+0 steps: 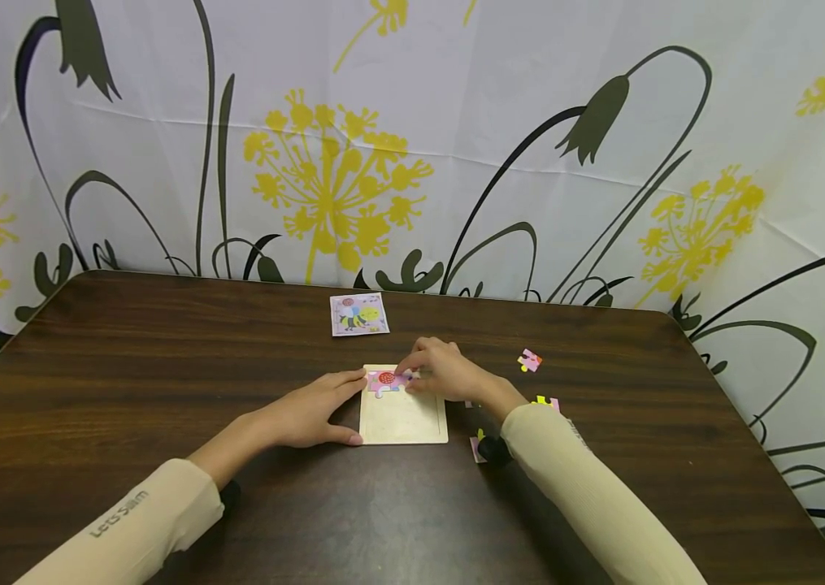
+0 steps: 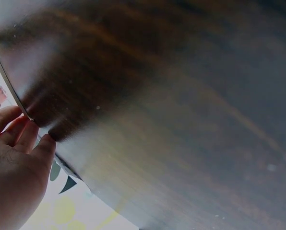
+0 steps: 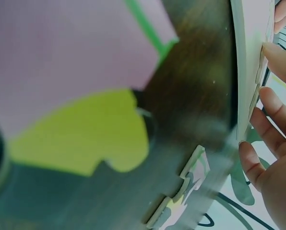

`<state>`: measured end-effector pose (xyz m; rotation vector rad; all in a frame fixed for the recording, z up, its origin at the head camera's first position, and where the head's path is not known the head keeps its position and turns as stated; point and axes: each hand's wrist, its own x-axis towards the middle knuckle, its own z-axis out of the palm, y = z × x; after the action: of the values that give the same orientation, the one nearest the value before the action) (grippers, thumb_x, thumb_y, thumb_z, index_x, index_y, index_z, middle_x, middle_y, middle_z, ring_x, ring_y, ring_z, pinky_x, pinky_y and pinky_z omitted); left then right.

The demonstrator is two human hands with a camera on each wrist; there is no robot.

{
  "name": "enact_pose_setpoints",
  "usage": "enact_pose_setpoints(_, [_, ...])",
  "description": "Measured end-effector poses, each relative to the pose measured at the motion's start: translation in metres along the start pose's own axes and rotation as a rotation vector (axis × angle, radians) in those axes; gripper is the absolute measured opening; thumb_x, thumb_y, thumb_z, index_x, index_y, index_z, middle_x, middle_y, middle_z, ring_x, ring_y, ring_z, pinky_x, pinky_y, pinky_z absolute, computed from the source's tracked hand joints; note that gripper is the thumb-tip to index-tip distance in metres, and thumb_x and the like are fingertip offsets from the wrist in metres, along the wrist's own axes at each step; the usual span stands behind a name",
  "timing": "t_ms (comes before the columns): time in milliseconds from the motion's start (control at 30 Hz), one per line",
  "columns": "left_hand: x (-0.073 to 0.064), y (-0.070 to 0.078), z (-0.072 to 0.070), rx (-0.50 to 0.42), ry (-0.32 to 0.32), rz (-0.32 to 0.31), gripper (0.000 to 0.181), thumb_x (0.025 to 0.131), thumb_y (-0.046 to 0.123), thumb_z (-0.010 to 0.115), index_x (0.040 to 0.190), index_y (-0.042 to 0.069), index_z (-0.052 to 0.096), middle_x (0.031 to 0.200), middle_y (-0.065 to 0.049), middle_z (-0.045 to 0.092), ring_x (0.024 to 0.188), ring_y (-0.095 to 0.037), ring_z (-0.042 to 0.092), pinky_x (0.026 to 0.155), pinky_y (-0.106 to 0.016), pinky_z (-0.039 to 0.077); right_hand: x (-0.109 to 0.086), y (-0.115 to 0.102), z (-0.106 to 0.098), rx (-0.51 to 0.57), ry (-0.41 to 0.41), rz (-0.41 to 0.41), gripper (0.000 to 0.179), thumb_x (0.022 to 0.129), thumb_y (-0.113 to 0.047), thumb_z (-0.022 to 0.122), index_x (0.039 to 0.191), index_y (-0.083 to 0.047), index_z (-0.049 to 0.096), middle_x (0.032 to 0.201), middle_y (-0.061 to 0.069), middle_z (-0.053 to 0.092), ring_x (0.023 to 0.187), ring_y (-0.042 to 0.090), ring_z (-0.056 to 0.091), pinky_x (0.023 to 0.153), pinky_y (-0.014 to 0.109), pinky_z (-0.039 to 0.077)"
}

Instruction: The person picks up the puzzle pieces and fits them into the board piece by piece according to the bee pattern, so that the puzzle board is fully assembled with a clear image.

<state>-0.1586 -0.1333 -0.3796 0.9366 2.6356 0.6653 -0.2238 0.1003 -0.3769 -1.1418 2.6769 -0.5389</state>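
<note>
A light wooden puzzle tray (image 1: 403, 422) lies on the table, with joined pink puzzle pieces (image 1: 386, 379) carrying a red round print along its top edge. My left hand (image 1: 307, 413) rests against the tray's left side, thumb at the lower corner and straight fingers near the upper one. In the left wrist view its fingertips (image 2: 31, 122) touch the tray's edge. Over the tray's upper right, my right hand (image 1: 445, 370) pinches a pink puzzle piece between thumb and bent index finger; the hand hides most of that piece. The right wrist view shows its fingers (image 3: 272, 103) at the tray surface.
Loose puzzle pieces lie right of the tray: a pink one (image 1: 530, 360), a yellow and pink one (image 1: 553, 403), and one (image 1: 477, 449) partly behind the right wrist's camera. A bee picture card (image 1: 359, 315) lies behind the tray. A flowered curtain (image 1: 500, 97) hangs beyond the table.
</note>
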Motion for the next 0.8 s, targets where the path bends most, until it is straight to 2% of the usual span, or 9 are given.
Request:
enact_pose_setpoints(500, [0.000, 0.001, -0.001, 0.000, -0.004, -0.006, 0.078, 0.082, 0.036, 0.068, 0.137, -0.007, 0.034, 0.144, -0.022, 0.027, 0.129, -0.036, 0.027, 0.101, -0.049, 0.027, -0.007, 0.006, -0.014, 0.049, 0.006, -0.008, 0.027, 0.082, -0.015, 0.069, 0.109, -0.008, 0.067, 0.103, 0.004, 0.061, 0.101, 0.020, 0.050, 0.087, 0.044, 0.034])
enact_pose_setpoints(667, [0.001, 0.001, 0.001, 0.001, -0.003, -0.011, 0.078, 0.082, 0.035, 0.068, 0.138, -0.006, 0.033, 0.144, -0.021, 0.027, 0.130, -0.035, 0.027, 0.101, -0.048, 0.026, -0.013, 0.015, -0.022, 0.073, 0.030, -0.030, 0.028, 0.082, -0.013, 0.069, 0.108, -0.005, 0.066, 0.105, 0.004, 0.062, 0.101, 0.020, 0.052, 0.088, 0.038, 0.040])
enact_pose_setpoints(800, [0.001, 0.000, 0.002, 0.008, -0.003, -0.013, 0.078, 0.081, 0.035, 0.068, 0.138, -0.006, 0.033, 0.144, -0.020, 0.027, 0.130, -0.035, 0.026, 0.101, -0.048, 0.027, -0.020, 0.024, -0.029, 0.089, 0.043, -0.005, 0.027, 0.083, -0.014, 0.068, 0.108, -0.005, 0.066, 0.105, 0.004, 0.061, 0.100, 0.019, 0.053, 0.087, 0.035, 0.042])
